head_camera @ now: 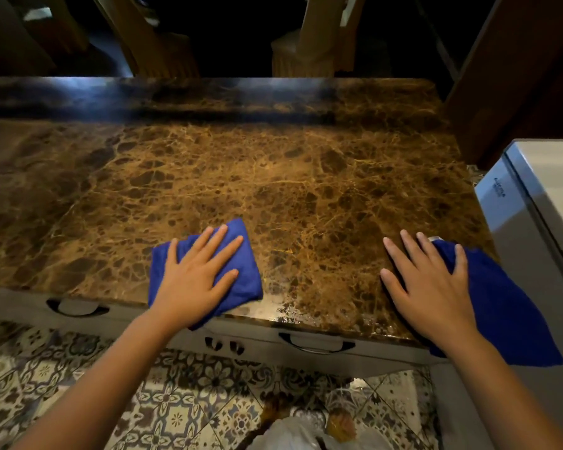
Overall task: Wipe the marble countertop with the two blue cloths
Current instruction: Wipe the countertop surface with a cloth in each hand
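Observation:
The brown veined marble countertop (273, 173) fills the middle of the view. My left hand (195, 277) lies flat with fingers spread on a folded blue cloth (246, 277) at the counter's front edge, left of centre. My right hand (433, 287) presses flat near the front right corner, its outer side on a second blue cloth (507, 306). That cloth hangs over the counter's right edge. The right forefinger and middle finger rest on bare marble. A wet, whitish patch (283, 303) shows on the marble between the hands.
A raised marble ledge (208, 95) runs along the counter's back. A white appliance (540, 203) stands close to the right edge. Drawers with curved handles (316, 344) sit under the front edge. Patterned floor tiles (78, 368) and a plastic bag (293, 430) lie below.

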